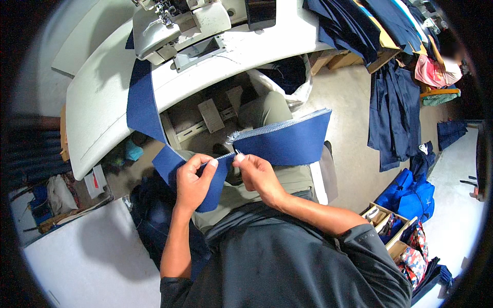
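Over my lap, my left hand (pixel 195 179) is closed, thumb and forefinger pinching the white-stitched edge of a blue fabric piece (pixel 209 197). Close beside it, my right hand (pixel 257 174) is closed at the same edge. A small, thin, dark-tipped thing pokes out by its thumb, too small to name. On my right thigh lies a stack of blue fabric pieces (pixel 292 143), their upper edges overcast in white thread and loose ends bunched at the left corner. Another length of blue fabric (pixel 142 100) drapes over the table edge and runs down toward my left hand.
A sewing machine (pixel 179 25) stands on the white table (pixel 102 97) ahead, a dark phone-like slab (pixel 261 14) beside it. Under the table is a white sack (pixel 303 95) of dark cloth. Dark garments (pixel 393 113) hang at right, near a compartmented box (pixel 382 220). Another person (pixel 439 69) sits far right.
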Tool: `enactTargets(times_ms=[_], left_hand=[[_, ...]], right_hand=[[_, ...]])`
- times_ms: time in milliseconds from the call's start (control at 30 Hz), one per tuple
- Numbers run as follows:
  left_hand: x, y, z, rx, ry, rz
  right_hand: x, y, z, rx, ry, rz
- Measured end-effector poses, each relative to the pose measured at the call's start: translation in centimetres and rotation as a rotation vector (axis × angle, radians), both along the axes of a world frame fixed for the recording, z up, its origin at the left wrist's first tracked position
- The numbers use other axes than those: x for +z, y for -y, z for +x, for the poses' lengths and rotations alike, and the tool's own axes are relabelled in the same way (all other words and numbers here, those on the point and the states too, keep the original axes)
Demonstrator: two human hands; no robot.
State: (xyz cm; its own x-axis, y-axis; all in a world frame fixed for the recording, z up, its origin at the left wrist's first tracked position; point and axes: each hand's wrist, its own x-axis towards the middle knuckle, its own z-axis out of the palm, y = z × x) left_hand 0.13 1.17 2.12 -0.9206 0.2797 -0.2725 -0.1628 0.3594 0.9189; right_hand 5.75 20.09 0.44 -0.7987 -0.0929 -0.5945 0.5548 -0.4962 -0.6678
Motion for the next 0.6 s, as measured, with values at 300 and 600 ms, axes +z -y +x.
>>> enactTargets(times_ms=[300, 600], left_hand=[[-0.7, 0.3, -0.8, -0.128, -0.075, -0.085], [-0.9, 2.6, -1.6, -0.067, -0.107, -0.100]], right_hand=[[2.4, -3.1, 1.7, -0.120, -0.425, 0.491], [0.7, -17.5, 0.0, -0.581, -0.157, 0.515]])
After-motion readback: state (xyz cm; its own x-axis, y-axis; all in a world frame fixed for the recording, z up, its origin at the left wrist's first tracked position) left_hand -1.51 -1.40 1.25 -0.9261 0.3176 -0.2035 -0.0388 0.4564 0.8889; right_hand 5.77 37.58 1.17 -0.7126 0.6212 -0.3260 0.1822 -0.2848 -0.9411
